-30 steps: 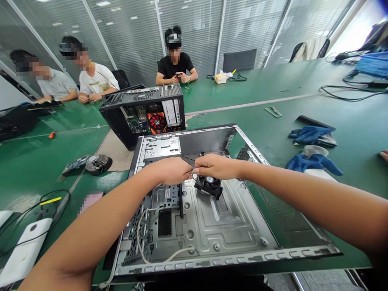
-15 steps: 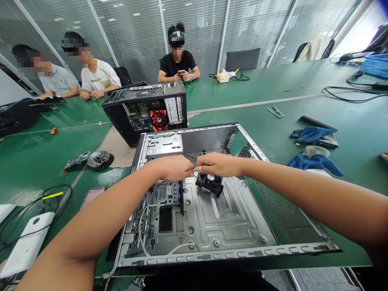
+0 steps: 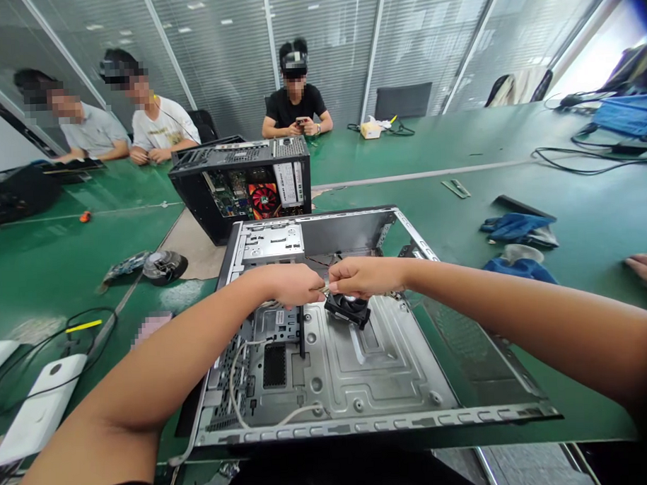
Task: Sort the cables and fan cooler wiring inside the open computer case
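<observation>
An open metal computer case point(image 3: 381, 368) lies on its side in front of me. Above its middle, my left hand point(image 3: 298, 284) and my right hand point(image 3: 363, 275) meet almost fingertip to fingertip, both closed in a pinch. A short stretch of pale thin cable point(image 3: 326, 290) shows between them; the fingers hide most of it. Just below my right hand a black cooling fan point(image 3: 348, 312) sits tilted inside the case. To the left, a drive cage point(image 3: 284, 323) and a loose pale cable point(image 3: 234, 387) lie in the case.
Behind stands a black computer tower point(image 3: 241, 185) with a red fan. Blue gloves point(image 3: 519, 228) and a memory module point(image 3: 456, 189) lie right. On the left are a loose cooler point(image 3: 165, 267) and a white power bank point(image 3: 43, 408). Three people sit opposite; another person's hand point(image 3: 646, 270) rests far right.
Both hands stay pinched together over the fan, with only a slight shift of the right fingers. The whole view has moved a little.
</observation>
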`<state>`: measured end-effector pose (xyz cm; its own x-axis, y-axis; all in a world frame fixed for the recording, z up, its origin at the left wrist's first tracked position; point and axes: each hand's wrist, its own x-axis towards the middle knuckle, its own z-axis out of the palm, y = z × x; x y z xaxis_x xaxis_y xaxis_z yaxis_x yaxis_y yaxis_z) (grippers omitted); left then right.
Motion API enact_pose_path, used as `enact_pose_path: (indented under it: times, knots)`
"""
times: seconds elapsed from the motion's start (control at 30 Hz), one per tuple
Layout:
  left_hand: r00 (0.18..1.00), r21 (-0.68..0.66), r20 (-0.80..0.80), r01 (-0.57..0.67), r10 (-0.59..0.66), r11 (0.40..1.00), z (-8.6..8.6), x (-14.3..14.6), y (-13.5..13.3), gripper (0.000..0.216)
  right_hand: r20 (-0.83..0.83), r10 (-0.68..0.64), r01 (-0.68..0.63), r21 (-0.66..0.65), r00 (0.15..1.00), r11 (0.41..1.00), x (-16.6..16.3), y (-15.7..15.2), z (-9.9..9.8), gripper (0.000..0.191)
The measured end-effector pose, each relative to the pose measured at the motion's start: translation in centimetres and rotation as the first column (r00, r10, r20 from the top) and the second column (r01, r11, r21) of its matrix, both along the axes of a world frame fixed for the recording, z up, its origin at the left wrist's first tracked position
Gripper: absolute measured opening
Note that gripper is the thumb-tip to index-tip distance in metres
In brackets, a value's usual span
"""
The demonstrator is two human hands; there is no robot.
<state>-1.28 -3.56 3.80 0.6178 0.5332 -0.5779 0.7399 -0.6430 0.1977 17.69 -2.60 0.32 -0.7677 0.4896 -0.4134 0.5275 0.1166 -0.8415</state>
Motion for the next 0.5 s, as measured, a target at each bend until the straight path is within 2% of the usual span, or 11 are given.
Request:
enact_pose_path:
  times: [0.17, 0.33, 0.4, 0.5]
  knots:
    - [1.000, -0.002, -0.018, 0.016, -0.017, 1.000, -0.27, 0.02, 0.12, 0.036, -0.006, 0.003, -0.003, 0.005, 1.000, 1.000, -0.14, -0.06, -0.46, 0.024]
    - [0.994, 0.119, -0.040, 0.109, -0.105, 0.987, -0.15, 0.18, -0.09, 0.039, -0.038, -0.008, 0.007, -0.033, 0.999, 0.999, -0.21, -0.21, -0.71, 0.023]
    - [0.994, 0.146, -0.044, 0.106, -0.100, 0.984, -0.03, 0.17, -0.19, 0.039, -0.028, -0.006, 0.006, 0.019, 1.000, 1.000, -0.22, -0.25, -0.61, 0.021]
    - [0.996, 0.161, -0.043, 0.086, -0.080, 0.983, 0.06, 0.04, -0.23, 0.040, 0.012, 0.003, -0.005, 0.174, 1.000, 0.985, -0.30, -0.23, -0.38, 0.018]
